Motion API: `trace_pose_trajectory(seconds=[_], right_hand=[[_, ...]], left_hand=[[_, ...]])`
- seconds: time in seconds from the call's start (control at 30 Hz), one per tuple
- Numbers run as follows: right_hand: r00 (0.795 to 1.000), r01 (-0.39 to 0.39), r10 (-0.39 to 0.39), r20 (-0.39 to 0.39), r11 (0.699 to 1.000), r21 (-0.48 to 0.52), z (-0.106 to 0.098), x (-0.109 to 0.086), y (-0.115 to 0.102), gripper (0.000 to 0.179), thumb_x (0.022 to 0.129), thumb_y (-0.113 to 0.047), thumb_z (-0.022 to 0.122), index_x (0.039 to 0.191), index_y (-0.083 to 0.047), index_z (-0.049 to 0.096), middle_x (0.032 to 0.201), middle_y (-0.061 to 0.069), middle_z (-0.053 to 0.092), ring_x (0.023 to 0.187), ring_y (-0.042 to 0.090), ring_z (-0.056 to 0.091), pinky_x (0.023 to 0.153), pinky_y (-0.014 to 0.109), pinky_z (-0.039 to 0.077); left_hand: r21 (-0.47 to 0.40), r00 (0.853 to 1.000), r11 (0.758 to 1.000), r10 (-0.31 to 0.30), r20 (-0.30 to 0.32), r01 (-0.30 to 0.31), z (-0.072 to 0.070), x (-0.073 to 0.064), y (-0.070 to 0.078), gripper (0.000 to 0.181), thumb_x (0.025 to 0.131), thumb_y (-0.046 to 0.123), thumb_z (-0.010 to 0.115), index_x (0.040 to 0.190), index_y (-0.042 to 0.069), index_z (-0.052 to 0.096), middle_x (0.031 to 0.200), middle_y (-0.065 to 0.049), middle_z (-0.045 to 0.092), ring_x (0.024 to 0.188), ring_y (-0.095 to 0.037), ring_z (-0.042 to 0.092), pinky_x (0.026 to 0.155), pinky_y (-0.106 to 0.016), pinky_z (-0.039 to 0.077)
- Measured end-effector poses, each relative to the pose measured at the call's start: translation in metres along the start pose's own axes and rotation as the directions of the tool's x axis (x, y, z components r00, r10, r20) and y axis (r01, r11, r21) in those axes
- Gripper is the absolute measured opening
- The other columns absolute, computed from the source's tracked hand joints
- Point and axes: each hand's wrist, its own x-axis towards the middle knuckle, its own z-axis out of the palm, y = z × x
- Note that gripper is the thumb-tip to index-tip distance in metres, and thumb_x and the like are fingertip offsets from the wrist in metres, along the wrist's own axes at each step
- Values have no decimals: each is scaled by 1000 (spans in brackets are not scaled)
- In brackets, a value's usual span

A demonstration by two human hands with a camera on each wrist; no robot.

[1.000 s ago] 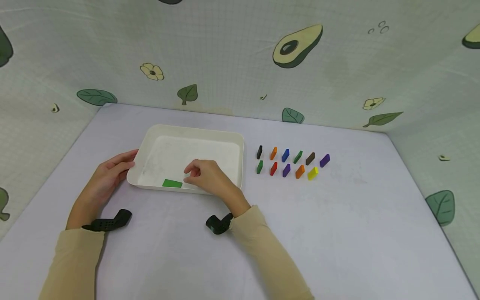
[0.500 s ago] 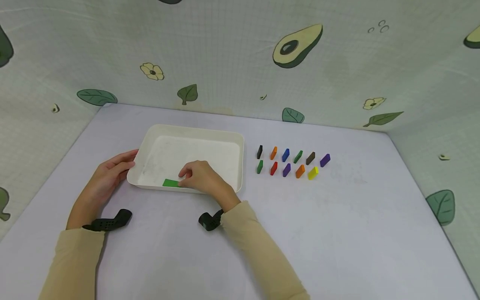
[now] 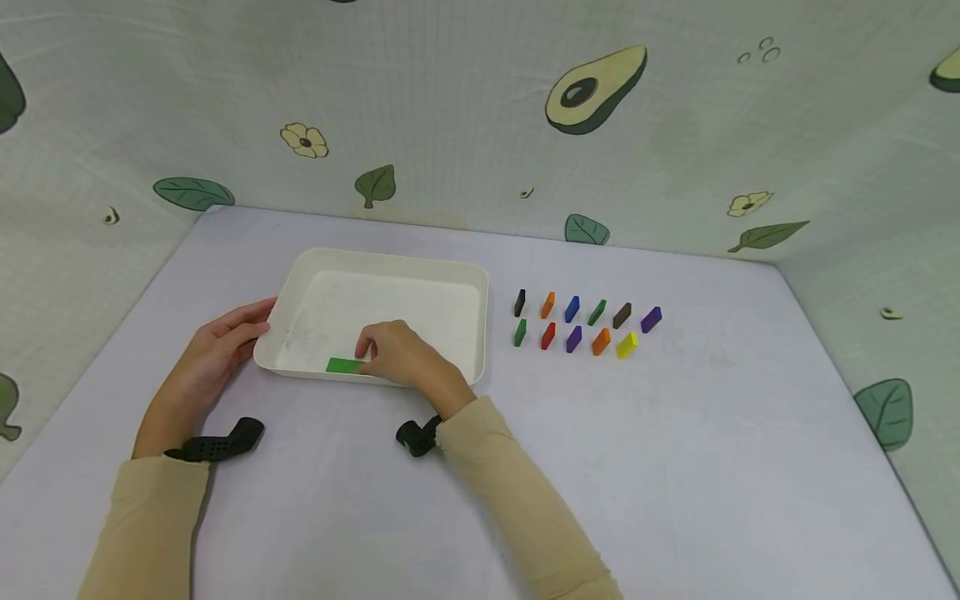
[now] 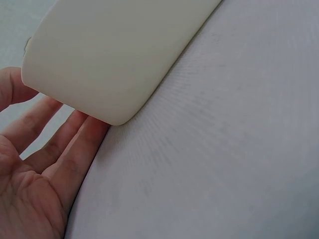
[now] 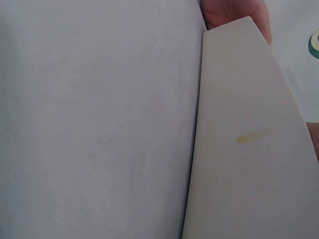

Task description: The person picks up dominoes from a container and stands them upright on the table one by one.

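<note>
A flat green block [image 3: 343, 366] lies in the white tray [image 3: 405, 265], along its near wall. My right hand [image 3: 401, 354] pinches the block's right end with thumb and index finger, covering that end. At the tray's left end, my left hand [image 3: 213, 354] touches the rim with its fingers extended. The left wrist view shows its fingers [image 4: 75, 144] against the tray's outer wall [image 4: 114, 64], the thumb at the rim. In the right wrist view the tray's near wall hides most of the right hand and the block.
Right of the tray, thin coloured blocks stand upright in two rows; a black one [image 3: 520, 303] is at the back left and a yellow one [image 3: 627, 346] at the front right. A cloth printed with avocados [image 3: 596, 90] hangs behind the white table [image 3: 712, 467].
My right hand has moved left along the tray's near wall, from beside the green block to its right end. The left hand and the tray have stayed put.
</note>
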Motion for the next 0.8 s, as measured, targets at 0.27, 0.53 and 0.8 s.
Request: trace_pose_trajectory(seconds=[0.27, 0.53, 0.8], right_hand=[[998, -58, 59, -21, 998, 21, -1, -1, 4, 16, 82, -19, 71, 95, -12, 64, 80, -3, 55, 73, 9, 50, 62, 16, 41], [996, -82, 82, -20, 997, 3, -2, 0, 6, 18, 82, -17, 69, 97, -10, 63, 76, -4, 52, 70, 7, 47, 59, 15, 39], [996, -85, 85, -6, 996, -18, -3, 0, 6, 19, 82, -18, 69, 98, -10, 62, 78, -4, 53, 70, 7, 47, 58, 15, 39]], left_hand=[[-26, 1000, 1000, 5, 1, -5, 0, 1, 0, 53, 92, 26, 58, 140, 13, 42, 124, 18, 52, 105, 7, 54, 80, -8, 47], [-6, 1000, 1000, 7, -3, -7, 1, 1, 1, 53, 92, 28, 58, 141, 13, 42, 121, 20, 53, 104, 7, 53, 80, -8, 47], [7, 1000, 1000, 1, -12, 0, 0, 2, 0, 55, 92, 29, 58, 141, 13, 41, 119, 20, 54, 103, 7, 54, 80, -7, 47]])
